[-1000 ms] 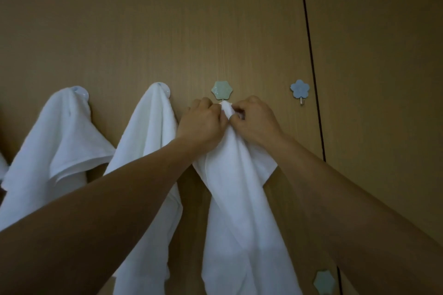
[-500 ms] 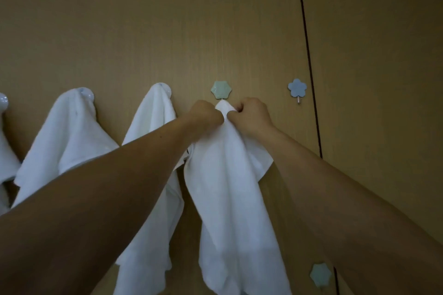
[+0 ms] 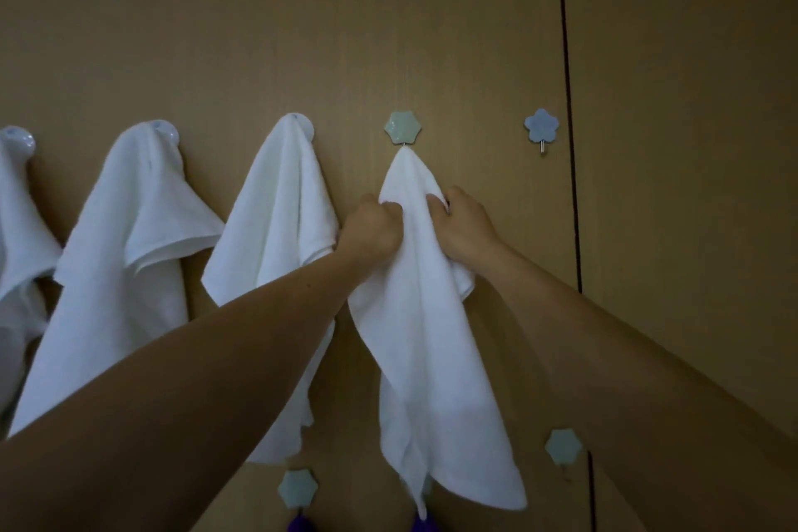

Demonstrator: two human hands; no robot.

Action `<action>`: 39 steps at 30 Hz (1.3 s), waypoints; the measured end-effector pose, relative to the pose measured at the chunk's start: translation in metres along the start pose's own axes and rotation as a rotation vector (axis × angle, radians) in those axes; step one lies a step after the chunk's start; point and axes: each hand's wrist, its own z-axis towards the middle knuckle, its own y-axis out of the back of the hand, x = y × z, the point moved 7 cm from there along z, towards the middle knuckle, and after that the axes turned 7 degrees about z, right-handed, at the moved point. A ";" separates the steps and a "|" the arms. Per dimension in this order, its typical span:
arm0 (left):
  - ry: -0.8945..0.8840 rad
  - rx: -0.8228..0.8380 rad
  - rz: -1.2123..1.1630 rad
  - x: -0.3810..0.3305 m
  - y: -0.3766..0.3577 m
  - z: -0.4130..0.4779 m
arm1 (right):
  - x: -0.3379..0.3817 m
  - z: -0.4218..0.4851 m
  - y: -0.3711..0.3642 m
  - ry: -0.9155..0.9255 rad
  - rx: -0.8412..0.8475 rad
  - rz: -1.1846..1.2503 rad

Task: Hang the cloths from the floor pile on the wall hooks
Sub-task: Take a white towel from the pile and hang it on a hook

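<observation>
Gripping the white cloth (image 3: 425, 337) just below its green hook (image 3: 402, 129), the left hand (image 3: 372, 231) and right hand (image 3: 465, 231) are best easing downward evenly, without tugging.

Four white cloths (image 3: 423, 337), seven wall hooks (image 3: 402, 128), perhaps an eighth half hidden, two hands (image 3: 373, 229).

Bare left forearm (image 3: 242, 350), bare right forearm (image 3: 604, 341)

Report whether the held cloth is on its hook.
Hooked, it seems: the cloth peaks at the green hook; left hand and right hand grip it below.
</observation>
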 end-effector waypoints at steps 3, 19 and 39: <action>0.001 0.000 0.023 0.000 -0.009 -0.007 | -0.008 -0.005 0.002 -0.022 0.009 0.015; -0.272 0.069 0.247 0.000 0.007 -0.113 | -0.010 -0.126 0.025 -0.236 -0.128 -0.098; -0.442 0.713 0.219 0.070 -0.009 -0.420 | 0.071 -0.526 0.054 -0.756 0.040 -0.469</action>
